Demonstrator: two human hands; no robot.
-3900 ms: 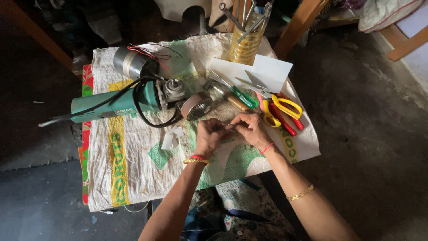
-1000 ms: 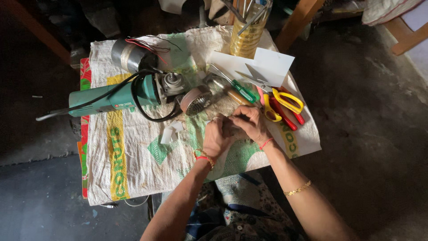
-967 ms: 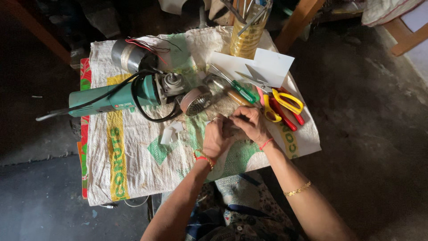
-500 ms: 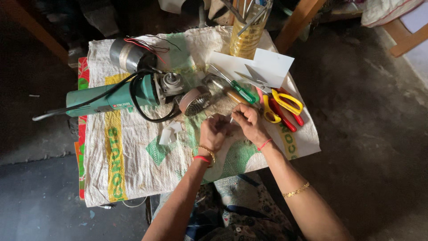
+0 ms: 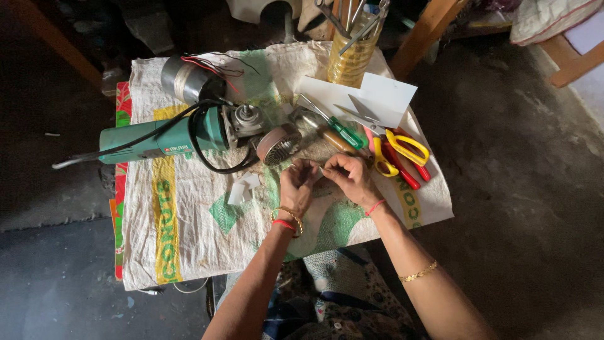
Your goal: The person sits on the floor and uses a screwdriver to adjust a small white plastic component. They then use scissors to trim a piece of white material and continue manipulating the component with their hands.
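Pinching: your left hand (image 5: 297, 184) and right hand (image 5: 350, 178) meet fingertip to fingertip over the woven sack cloth (image 5: 189, 239), with a tiny part between them, too small to identify.
Left fingers: curled in, thumb and forefinger pressed together on that small part.
Right fingers: bent and bunched, tips pressed toward your left hand's tips.
Part location: at the fingertips, just in front of the grinder's round head (image 5: 278, 144).
Grinder: the green angle grinder (image 5: 163, 138) lies on its side to your left, black cable looped beside it.
Near your right hand: yellow-handled scissors (image 5: 402, 151) and a green-handled screwdriver (image 5: 340, 129) lie close by.
Behind: a yellowish jar (image 5: 353, 56) holds tools upright.
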